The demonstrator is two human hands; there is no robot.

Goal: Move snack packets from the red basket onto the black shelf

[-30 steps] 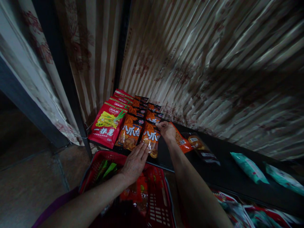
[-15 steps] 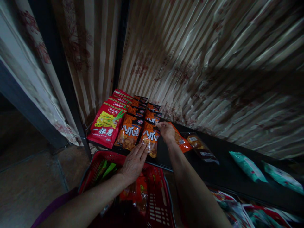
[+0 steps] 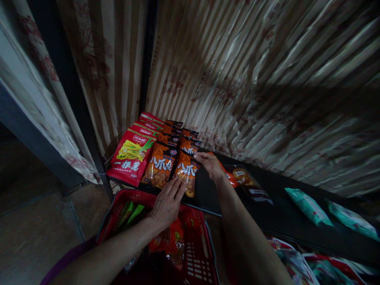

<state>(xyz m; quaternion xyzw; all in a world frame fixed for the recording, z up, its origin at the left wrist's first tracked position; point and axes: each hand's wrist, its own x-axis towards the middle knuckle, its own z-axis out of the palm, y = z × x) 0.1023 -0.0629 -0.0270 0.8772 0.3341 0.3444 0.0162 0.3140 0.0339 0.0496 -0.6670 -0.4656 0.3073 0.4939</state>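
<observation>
Two rows of overlapping orange-and-black snack bags (image 3: 160, 164) lie on the dark shelf. My left hand (image 3: 168, 202) rests with its fingers stretched flat on the lower part of the front snack bag (image 3: 184, 168) in the right row. At that bag's upper right corner, my right hand (image 3: 210, 164) has its fingertips drawn together in a pinch on the edge. To the left is a row of red snack bags (image 3: 130, 156) with yellow and green pictures. Partly behind my right wrist lies another orange packet (image 3: 230, 177).
Below the shelf stands a red plastic basket (image 3: 208, 245) holding red and green packets. Farther right on the shelf (image 3: 252, 215) are a brown clear-wrapped packet (image 3: 252, 184) and two teal packets (image 3: 308, 206). A striped curtain (image 3: 237, 79) hangs behind; a dark post (image 3: 86, 118) rises at left.
The whole view has shifted slightly. Both hands stay at the same front bag, and the right hand now covers more of the orange packet behind it.
</observation>
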